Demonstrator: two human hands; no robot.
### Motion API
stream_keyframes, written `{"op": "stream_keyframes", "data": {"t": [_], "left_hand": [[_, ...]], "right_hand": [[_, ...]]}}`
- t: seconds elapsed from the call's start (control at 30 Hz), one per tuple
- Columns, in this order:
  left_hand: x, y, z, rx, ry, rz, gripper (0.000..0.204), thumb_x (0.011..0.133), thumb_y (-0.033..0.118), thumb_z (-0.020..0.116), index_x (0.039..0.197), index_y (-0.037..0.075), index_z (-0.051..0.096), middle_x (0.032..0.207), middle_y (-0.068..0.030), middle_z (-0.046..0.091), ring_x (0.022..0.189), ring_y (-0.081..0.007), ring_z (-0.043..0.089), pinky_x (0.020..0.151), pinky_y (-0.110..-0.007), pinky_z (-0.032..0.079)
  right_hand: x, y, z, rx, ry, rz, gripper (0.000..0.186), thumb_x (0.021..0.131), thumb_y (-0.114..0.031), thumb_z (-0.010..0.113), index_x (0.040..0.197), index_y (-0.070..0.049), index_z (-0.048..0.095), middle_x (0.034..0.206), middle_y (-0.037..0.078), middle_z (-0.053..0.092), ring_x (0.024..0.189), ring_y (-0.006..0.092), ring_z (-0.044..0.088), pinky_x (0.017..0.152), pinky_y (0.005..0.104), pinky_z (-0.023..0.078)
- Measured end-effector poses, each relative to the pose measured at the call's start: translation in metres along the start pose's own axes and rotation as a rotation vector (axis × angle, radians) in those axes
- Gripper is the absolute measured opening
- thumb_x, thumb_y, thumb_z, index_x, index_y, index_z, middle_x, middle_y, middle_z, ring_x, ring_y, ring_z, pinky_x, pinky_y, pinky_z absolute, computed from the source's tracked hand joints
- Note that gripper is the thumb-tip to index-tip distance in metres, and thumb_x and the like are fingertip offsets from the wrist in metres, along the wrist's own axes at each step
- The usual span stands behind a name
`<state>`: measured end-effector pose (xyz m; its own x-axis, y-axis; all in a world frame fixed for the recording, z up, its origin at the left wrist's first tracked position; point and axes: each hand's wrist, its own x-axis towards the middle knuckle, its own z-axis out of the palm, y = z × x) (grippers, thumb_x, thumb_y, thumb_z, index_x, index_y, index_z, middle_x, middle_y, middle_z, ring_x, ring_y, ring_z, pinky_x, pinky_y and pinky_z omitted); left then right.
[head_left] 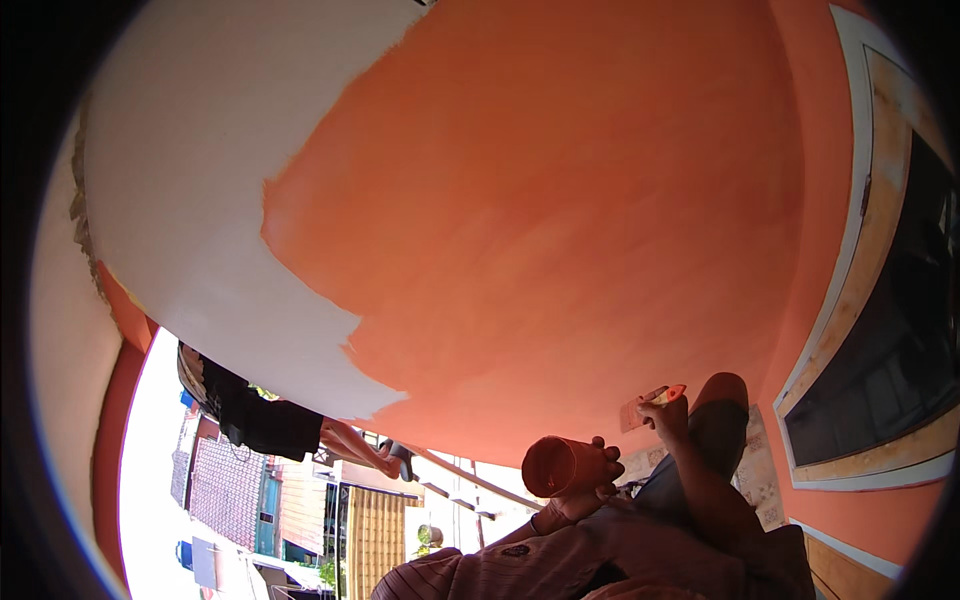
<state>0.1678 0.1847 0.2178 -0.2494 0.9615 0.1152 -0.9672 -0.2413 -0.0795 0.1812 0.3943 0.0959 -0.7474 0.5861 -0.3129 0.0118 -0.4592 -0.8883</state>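
Left hand (580, 502) wrapped round orange cup (583, 463); right hand (671, 416) pinches paintbrush (664, 396) just right of cup, bristles near lower edge of part-orange painted surface (560, 240) (contact: can't tell).

Dusky brownish shirt (660, 555) with thin stripes, small dark mark (515, 550) on it, dark greyish trousers (720, 425), bare fingers (613, 455)
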Motion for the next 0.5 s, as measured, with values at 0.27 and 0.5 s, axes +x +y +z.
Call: {"op": "stream_keyframes", "data": {"t": [0.27,0.5], "left_hand": [[-0.0024,0.0037,0.0046,-0.003,0.044,-0.044,0.069,0.092,0.048,0.078,0.146,0.012,0.056,0.143,-0.0130,0.052,0.130,-0.0309,0.052,0.091,-0.045,0.056],[-0.0058,0.0099,0.0031,0.013,0.016,-0.025,0.069,0.092,0.048,0.079,0.146,0.011,0.056,0.147,-0.0154,0.051,0.134,-0.0335,0.052,0.094,-0.049,0.058]], "right_hand": [[-0.0010,-0.0101,0.0000,0.132,0.090,0.075,0.019,0.088,-0.014,0.083,0.096,-0.003,0.070,0.072,0.006,0.070,0.055,0.0146,0.067,0.049,0.0270,0.049],[0.0004,-0.0099,-0.0056,0.051,0.099,0.109,0.014,0.089,-0.009,0.080,0.096,-0.003,0.069,0.070,0.006,0.069,0.053,0.0150,0.065,0.047,0.0270,0.047]]}}
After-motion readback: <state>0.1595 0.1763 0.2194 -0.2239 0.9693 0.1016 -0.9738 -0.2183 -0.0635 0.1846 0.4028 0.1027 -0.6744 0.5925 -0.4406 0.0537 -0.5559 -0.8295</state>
